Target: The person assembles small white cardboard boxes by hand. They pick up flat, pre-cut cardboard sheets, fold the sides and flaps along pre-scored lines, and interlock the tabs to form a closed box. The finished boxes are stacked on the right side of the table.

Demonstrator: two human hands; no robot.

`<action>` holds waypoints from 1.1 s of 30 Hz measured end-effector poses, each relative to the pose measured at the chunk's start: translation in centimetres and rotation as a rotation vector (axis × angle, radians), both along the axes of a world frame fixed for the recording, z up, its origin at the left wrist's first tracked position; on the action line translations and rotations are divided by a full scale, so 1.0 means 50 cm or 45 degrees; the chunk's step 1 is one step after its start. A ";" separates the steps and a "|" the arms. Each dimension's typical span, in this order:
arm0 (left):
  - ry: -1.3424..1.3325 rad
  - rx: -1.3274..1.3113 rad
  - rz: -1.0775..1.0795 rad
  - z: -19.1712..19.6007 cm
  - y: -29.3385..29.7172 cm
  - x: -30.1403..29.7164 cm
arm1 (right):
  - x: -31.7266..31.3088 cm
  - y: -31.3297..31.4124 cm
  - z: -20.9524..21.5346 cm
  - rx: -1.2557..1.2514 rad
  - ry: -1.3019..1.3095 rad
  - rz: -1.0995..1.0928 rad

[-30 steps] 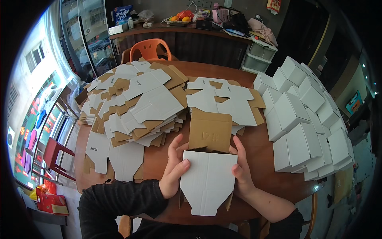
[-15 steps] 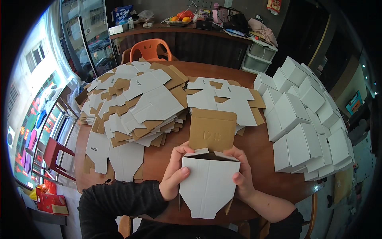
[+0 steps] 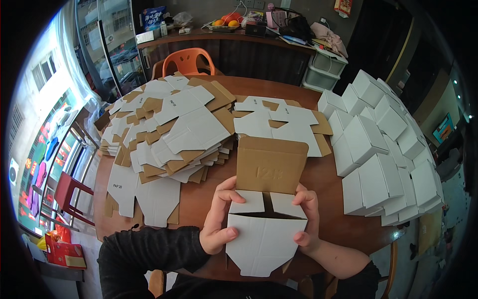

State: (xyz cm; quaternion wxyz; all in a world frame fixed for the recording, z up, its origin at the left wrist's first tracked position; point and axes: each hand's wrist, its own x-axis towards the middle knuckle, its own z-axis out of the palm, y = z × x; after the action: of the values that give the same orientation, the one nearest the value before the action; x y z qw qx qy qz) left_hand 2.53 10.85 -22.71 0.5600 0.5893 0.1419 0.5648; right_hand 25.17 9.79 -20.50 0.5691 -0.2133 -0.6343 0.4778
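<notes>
Between my two hands is a partly folded white cardboard box (image 3: pixel 266 239), its outside white and its inside brown. A brown lid flap (image 3: pixel 271 164) stands upright at its far side. Two small white side flaps are folded inward across the opening, with a dark gap between them. My left hand (image 3: pixel 219 217) grips the left side, thumb on the front panel and fingers by the left flap. On the right side, my right hand (image 3: pixel 306 219) holds it likewise, thumb on the front and fingers at the right flap. The front panel's lower end tapers to a tab.
A stack of flat box blanks (image 3: pixel 199 129) lies left of centre, more blanks (image 3: pixel 279 119) beyond the box. Folded white boxes (image 3: pixel 373 149) are piled along the right. An orange chair (image 3: pixel 189 60) stands past the wooden table (image 3: pixel 199 204); a red stool (image 3: pixel 69 194) is at left.
The box has tilted so its open end shows more. The two side flaps now lie inward over the opening, and my fingers have shifted onto them.
</notes>
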 end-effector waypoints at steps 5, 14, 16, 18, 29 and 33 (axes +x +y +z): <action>-0.015 0.074 -0.008 -0.008 0.002 -0.001 | 0.003 0.003 -0.002 0.034 -0.011 0.013; 0.014 0.084 0.016 -0.006 0.000 -0.002 | 0.007 0.001 -0.001 0.004 -0.053 -0.021; 0.016 0.013 0.010 0.004 -0.005 -0.001 | 0.006 -0.001 0.004 -0.031 -0.058 -0.026; 0.021 -0.105 -0.005 0.018 -0.011 0.001 | 0.006 -0.003 0.009 -0.112 -0.050 -0.041; -0.004 -0.060 0.013 0.002 -0.005 0.002 | -0.004 -0.003 0.004 -0.063 -0.002 -0.044; -0.019 0.006 0.018 -0.004 -0.008 0.001 | 0.005 -0.002 -0.005 0.052 -0.046 -0.022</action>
State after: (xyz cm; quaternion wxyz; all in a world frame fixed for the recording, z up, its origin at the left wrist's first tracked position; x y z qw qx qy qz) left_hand 2.56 10.47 -22.93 0.5557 0.5852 0.1406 0.5736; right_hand 25.40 9.71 -20.76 0.5659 -0.2157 -0.6522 0.4560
